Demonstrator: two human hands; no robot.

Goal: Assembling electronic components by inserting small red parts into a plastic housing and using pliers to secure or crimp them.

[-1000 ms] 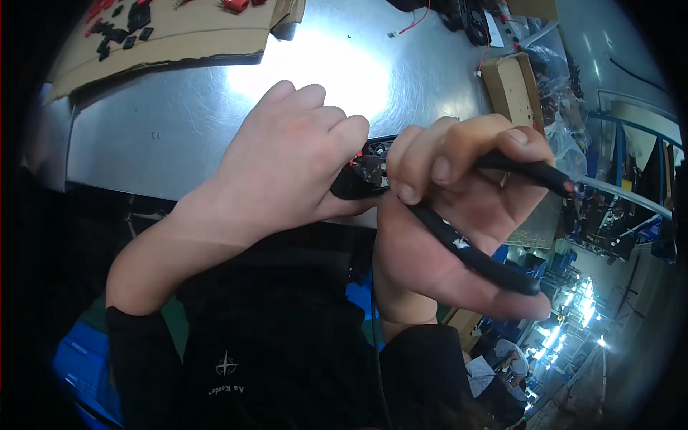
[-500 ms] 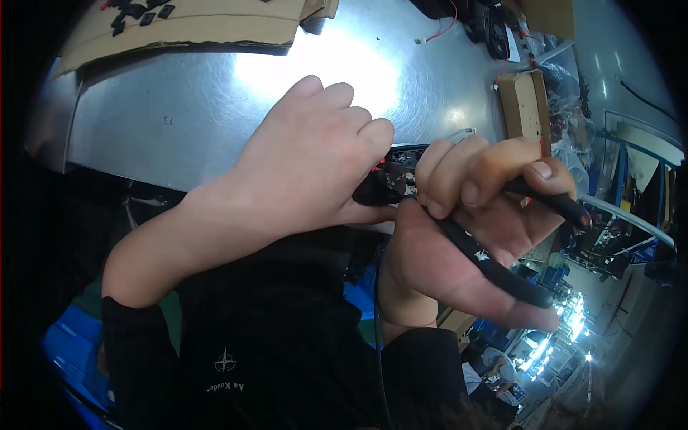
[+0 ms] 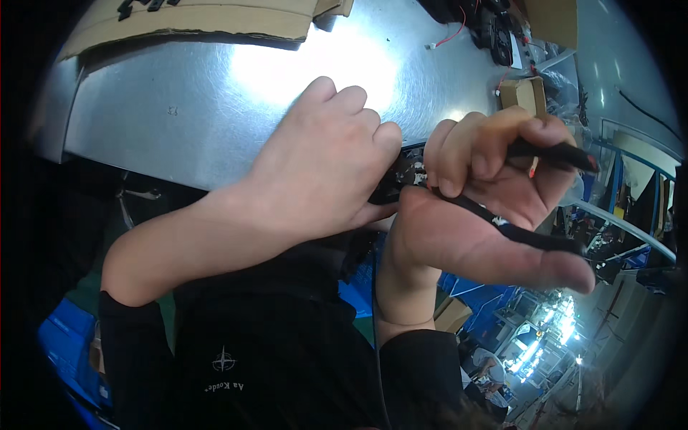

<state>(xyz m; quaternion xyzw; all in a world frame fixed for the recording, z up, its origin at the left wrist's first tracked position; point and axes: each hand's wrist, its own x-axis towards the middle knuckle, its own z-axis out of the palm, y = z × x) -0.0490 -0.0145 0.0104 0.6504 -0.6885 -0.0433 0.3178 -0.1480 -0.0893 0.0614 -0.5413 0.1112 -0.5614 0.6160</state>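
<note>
The left hand (image 3: 322, 168) is closed, fingers curled, around a small black part with thin red wires (image 3: 401, 175); it hides most of that part. The right hand (image 3: 487, 208) is just beside this part, to its right, palm turned up. Its fingers press a slim black rod-shaped tool (image 3: 555, 152), and a flat black strap (image 3: 516, 231) lies across its palm toward the thumb. Above the part lies the shiny grey metal table (image 3: 215, 100). A brown cardboard sheet (image 3: 193, 25) rests on the table, well apart from the part.
</note>
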